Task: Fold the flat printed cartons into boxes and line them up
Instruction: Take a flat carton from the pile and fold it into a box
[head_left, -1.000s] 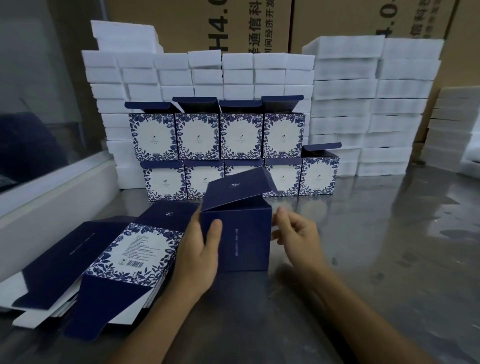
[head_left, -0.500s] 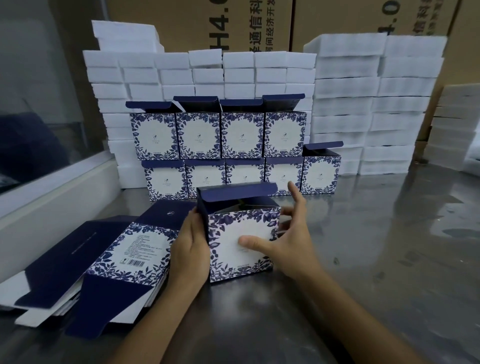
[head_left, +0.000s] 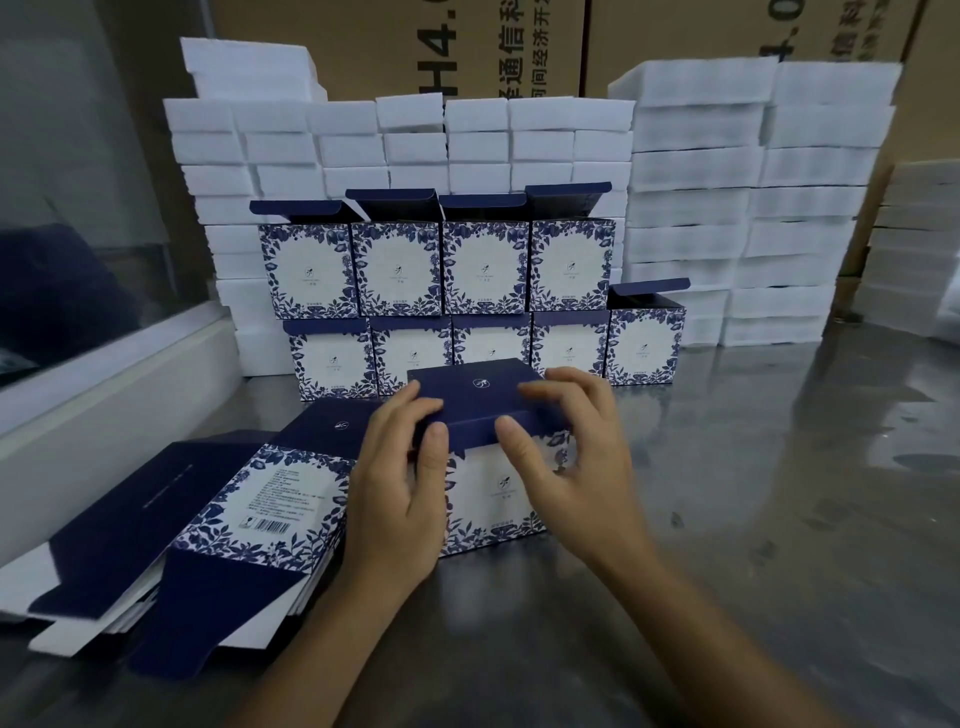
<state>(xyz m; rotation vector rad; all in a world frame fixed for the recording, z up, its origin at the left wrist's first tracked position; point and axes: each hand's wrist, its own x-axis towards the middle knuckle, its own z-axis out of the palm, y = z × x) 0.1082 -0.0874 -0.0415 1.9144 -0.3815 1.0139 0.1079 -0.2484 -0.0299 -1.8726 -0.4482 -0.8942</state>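
two hands are closing the box (head_left: 493, 493) on the table (head_left: 779, 493): left hand (head_left: 400, 483) is gripping its left side and lid (head_left: 483, 387), right hand (head_left: 571, 447) is pinching the lid's front flap, directly beneath both thumbs.

A grey metal tabletop (head_left: 779, 493) reflects soft overhead light in pale patches. Along its far edge stand stacks of white foam blocks (head_left: 696, 208), with brown corrugated cartons (head_left: 519, 47) printed in black characters behind them. At the left edge, a white-framed glass partition (head_left: 78, 208) rises.
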